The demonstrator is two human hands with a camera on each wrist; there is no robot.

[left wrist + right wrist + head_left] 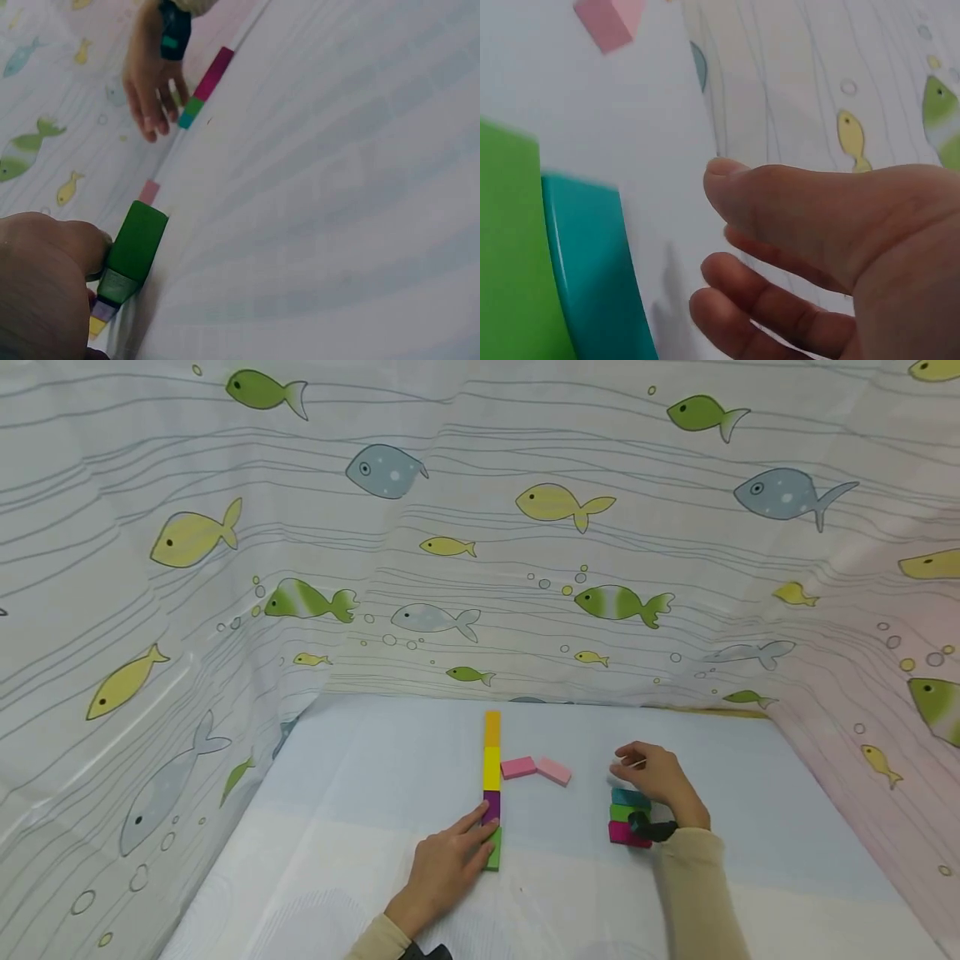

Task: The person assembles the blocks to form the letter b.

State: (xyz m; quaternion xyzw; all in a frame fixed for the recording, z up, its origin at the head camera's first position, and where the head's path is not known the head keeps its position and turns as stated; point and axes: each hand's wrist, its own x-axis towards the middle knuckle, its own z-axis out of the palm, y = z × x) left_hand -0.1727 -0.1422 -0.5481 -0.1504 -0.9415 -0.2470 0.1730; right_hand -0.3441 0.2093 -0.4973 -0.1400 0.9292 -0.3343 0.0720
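A straight column of blocks lies on the white table, with an orange block (pixel 492 728) farthest away, then a yellow block (pixel 492 768), a purple block (pixel 491 799) and a green block (pixel 493 858). My left hand (pixel 447 868) rests its fingers on the purple and green blocks from the left side. On the right, my right hand (pixel 656 774) hovers just beyond a teal block (pixel 628 798), its fingers loosely bent around nothing. Beside the teal block sit a lighter green block (pixel 618 812) and a magenta block (pixel 620 833), partly hidden by the wrist strap.
Two pink blocks, a darker one (pixel 518 767) and a paler one (pixel 554 772), lie end to end right of the column, near the yellow block. A fish-patterned curtain (pixel 495 585) hangs around the back and sides of the table (pixel 360 777).
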